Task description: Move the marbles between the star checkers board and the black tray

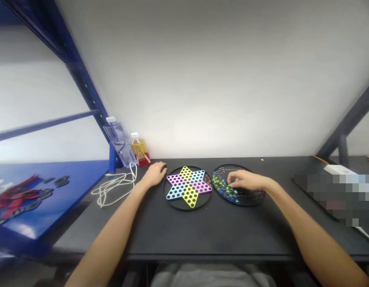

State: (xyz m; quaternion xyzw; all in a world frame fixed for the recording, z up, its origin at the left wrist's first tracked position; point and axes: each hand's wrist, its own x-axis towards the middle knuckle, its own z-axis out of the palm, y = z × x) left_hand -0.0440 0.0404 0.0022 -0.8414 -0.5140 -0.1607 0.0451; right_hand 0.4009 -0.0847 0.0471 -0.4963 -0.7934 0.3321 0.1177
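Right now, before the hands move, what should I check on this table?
1. Star board inside its round tray: ok.
2. Blue, green and yellow marbles inside the other tray: ok, gathered toward its left.
3. Other tray free of hands: not ok, the right hand is over it.
4. Right hand empty: cannot tell.
5. Left hand not covering the star board: ok, it is beside it.
6. White cable apart from both trays: ok.

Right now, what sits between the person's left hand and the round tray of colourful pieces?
The round star-patterned board lies between the left hand and the tray of colourful pieces, as the head view shows.
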